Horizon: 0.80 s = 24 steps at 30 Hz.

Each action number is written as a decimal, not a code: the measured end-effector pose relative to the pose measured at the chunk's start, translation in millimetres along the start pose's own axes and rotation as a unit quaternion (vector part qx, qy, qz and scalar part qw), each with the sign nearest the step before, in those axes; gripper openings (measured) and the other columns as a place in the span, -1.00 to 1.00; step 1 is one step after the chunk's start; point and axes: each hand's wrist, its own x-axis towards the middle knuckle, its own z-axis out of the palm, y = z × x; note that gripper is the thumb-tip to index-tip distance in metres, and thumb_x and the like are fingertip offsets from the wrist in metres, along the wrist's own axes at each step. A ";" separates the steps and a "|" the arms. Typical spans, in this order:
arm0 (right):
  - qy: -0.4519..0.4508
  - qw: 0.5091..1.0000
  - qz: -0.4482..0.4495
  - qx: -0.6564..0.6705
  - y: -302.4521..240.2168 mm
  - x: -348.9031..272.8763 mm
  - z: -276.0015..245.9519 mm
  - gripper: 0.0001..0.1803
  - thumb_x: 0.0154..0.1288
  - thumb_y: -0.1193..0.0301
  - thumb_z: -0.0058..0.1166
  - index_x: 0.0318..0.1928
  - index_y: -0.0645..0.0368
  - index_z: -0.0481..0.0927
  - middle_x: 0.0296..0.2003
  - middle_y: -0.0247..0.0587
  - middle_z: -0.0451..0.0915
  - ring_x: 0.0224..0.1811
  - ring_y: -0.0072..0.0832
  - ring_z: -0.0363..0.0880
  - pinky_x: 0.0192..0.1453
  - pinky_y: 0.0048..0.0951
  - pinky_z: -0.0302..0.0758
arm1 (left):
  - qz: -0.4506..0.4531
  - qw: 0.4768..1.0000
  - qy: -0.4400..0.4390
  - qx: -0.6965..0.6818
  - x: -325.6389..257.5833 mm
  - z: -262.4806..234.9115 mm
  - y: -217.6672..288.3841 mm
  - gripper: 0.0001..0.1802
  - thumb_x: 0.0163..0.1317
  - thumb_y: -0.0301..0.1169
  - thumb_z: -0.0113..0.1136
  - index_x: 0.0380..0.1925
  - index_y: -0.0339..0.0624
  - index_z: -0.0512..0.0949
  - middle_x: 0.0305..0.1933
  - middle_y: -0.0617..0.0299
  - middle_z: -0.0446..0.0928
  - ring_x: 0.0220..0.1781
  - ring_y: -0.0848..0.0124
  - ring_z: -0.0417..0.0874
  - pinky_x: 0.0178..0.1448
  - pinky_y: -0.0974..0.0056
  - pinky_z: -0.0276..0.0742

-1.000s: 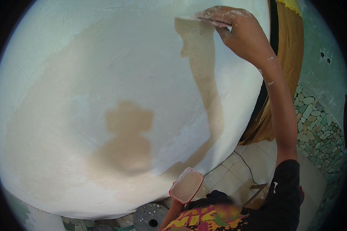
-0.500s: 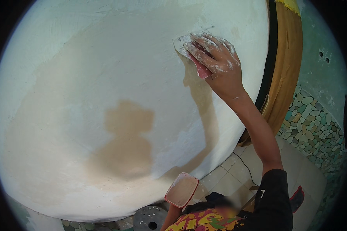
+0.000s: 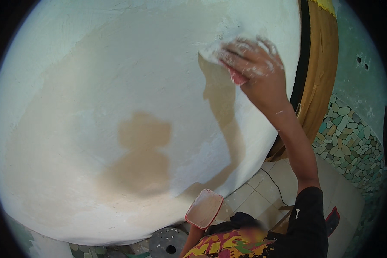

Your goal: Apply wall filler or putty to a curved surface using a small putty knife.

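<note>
Two hands work apart, the right (image 3: 259, 60) clamping a spreader (image 3: 237, 78) whose over-tilting could gouge the white form (image 3: 94, 86), the left (image 3: 195, 231) beneath a tub (image 3: 204, 209), grip hidden.

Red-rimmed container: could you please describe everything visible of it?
The container is roughly rectangular with rounded corners and a red rim, apparently plastic. Its open side faces the camera; pale, pasty material coats the inside. It sits tilted at lower middle, above the left forearm; the hand beneath is hidden, probably supporting it.
</note>
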 end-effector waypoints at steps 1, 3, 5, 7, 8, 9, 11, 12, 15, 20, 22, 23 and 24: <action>0.038 0.999 0.005 -0.008 4.6 8.7 -1.5 -0.55 0.10 0.42 0.39 0.06 -0.17 0.76 0.07 -0.49 0.70 0.25 -0.39 0.58 0.46 -0.08 0.38 | -0.007 1.000 0.001 0.001 0.0 3.7 -2.0 -0.28 0.50 0.14 -0.03 0.40 -0.19 0.40 0.38 -0.18 0.50 0.19 -0.15 0.66 0.17 -0.14 0.69; 0.037 0.999 0.001 -0.003 9.4 17.4 4.8 -0.55 0.10 0.43 0.39 0.05 -0.17 0.76 0.07 -0.49 0.70 0.24 -0.39 0.59 0.45 -0.07 0.39 | -0.018 1.000 -0.005 -0.011 1.3 -1.2 -0.5 -0.28 0.50 0.14 -0.04 0.40 -0.19 0.40 0.38 -0.19 0.49 0.21 -0.16 0.65 0.18 -0.15 0.68; 0.001 0.999 0.033 0.009 -0.8 14.3 9.0 -0.58 0.15 0.47 0.41 0.05 -0.16 0.78 0.09 -0.48 0.74 0.24 -0.36 0.64 0.43 -0.07 0.43 | -0.031 0.999 -0.011 -0.027 2.2 0.1 -3.3 -0.28 0.50 0.14 -0.05 0.40 -0.18 0.41 0.38 -0.19 0.49 0.22 -0.18 0.64 0.19 -0.16 0.68; -0.023 0.999 0.029 0.021 -8.2 -1.1 6.4 -0.57 0.14 0.47 0.40 0.06 -0.16 0.78 0.10 -0.47 0.73 0.23 -0.35 0.64 0.41 -0.08 0.44 | 0.017 1.000 0.004 -0.024 -5.0 19.1 -8.8 -0.28 0.50 0.14 -0.06 0.40 -0.17 0.41 0.39 -0.17 0.48 0.27 -0.19 0.61 0.22 -0.16 0.67; -0.052 0.998 0.022 0.024 -9.4 -6.5 2.8 -0.55 0.14 0.48 0.40 0.07 -0.16 0.78 0.11 -0.46 0.73 0.23 -0.35 0.64 0.39 -0.09 0.45 | 0.020 0.999 0.003 -0.027 -5.4 20.1 -8.4 -0.28 0.50 0.14 -0.06 0.40 -0.17 0.41 0.39 -0.17 0.48 0.27 -0.19 0.61 0.22 -0.16 0.67; -0.060 0.998 0.021 0.029 -9.7 -7.8 -1.2 -0.55 0.15 0.49 0.39 0.09 -0.16 0.78 0.12 -0.43 0.73 0.21 -0.35 0.65 0.36 -0.08 0.47 | 0.008 1.000 -0.012 -0.014 -6.8 20.5 -6.1 -0.29 0.50 0.14 -0.06 0.40 -0.16 0.41 0.40 -0.14 0.49 0.30 -0.18 0.59 0.23 -0.16 0.66; -0.023 0.999 0.019 0.042 0.0 0.0 -1.5 -0.53 0.09 0.52 0.39 0.06 -0.12 0.78 0.10 -0.44 0.72 0.21 -0.34 0.64 0.35 -0.10 0.48 | -0.008 1.000 -0.027 -0.001 -7.0 25.9 -7.3 -0.30 0.50 0.14 -0.06 0.40 -0.15 0.41 0.40 -0.12 0.49 0.32 -0.17 0.58 0.23 -0.15 0.66; 0.014 0.998 0.018 0.050 6.0 3.8 -1.3 -0.51 0.03 0.55 0.38 0.04 -0.09 0.77 0.08 -0.45 0.72 0.20 -0.33 0.62 0.33 -0.13 0.48 | 0.002 1.000 -0.025 0.015 -8.5 32.0 -10.2 -0.31 0.51 0.13 -0.07 0.39 -0.14 0.41 0.40 -0.11 0.49 0.32 -0.16 0.58 0.22 -0.14 0.67; 0.054 0.995 0.026 0.082 8.3 19.3 0.6 -0.50 0.04 0.57 0.33 0.06 -0.07 0.76 0.09 -0.42 0.71 0.18 -0.31 0.63 0.29 -0.14 0.51 | 0.001 1.000 -0.001 0.017 -5.4 33.6 -14.9 -0.32 0.52 0.12 -0.08 0.38 -0.15 0.42 0.39 -0.11 0.50 0.30 -0.14 0.60 0.20 -0.12 0.68; -0.007 0.995 0.066 0.076 -35.1 4.9 5.5 -0.49 0.15 0.59 0.35 0.14 -0.04 0.74 0.02 -0.32 0.76 0.11 -0.29 0.70 0.09 -0.30 0.67 | 0.012 0.999 -0.014 0.039 -3.5 13.0 -8.9 -0.30 0.51 0.14 -0.06 0.37 -0.18 0.42 0.33 -0.14 0.53 0.15 -0.13 0.68 0.10 -0.09 0.72; -0.037 0.982 0.100 0.155 -37.0 -0.4 0.8 -0.46 0.06 0.58 0.23 0.12 -0.04 0.72 0.08 -0.31 0.70 0.06 -0.25 0.68 0.06 -0.21 0.66 | -0.011 0.998 0.004 0.054 -3.4 11.6 -7.2 -0.30 0.51 0.13 -0.05 0.37 -0.19 0.42 0.27 -0.16 0.57 0.06 -0.09 0.71 0.01 -0.04 0.75; -0.038 0.982 0.102 0.153 -35.8 0.4 -1.3 -0.46 0.06 0.58 0.23 0.12 -0.04 0.72 0.08 -0.31 0.70 0.06 -0.25 0.68 0.06 -0.21 0.66 | -0.013 0.998 0.005 0.055 -2.1 14.4 -8.0 -0.30 0.51 0.13 -0.05 0.37 -0.19 0.42 0.27 -0.16 0.57 0.06 -0.09 0.71 0.01 -0.04 0.75; -0.028 0.980 0.118 0.158 -34.9 3.7 -3.8 -0.47 0.07 0.58 0.23 0.11 -0.03 0.72 0.06 -0.31 0.70 0.05 -0.24 0.69 0.03 -0.22 0.67 | -0.006 0.998 0.034 0.051 -0.9 17.9 -10.2 -0.31 0.52 0.13 -0.05 0.36 -0.19 0.43 0.25 -0.16 0.58 0.03 -0.08 0.72 -0.01 -0.02 0.75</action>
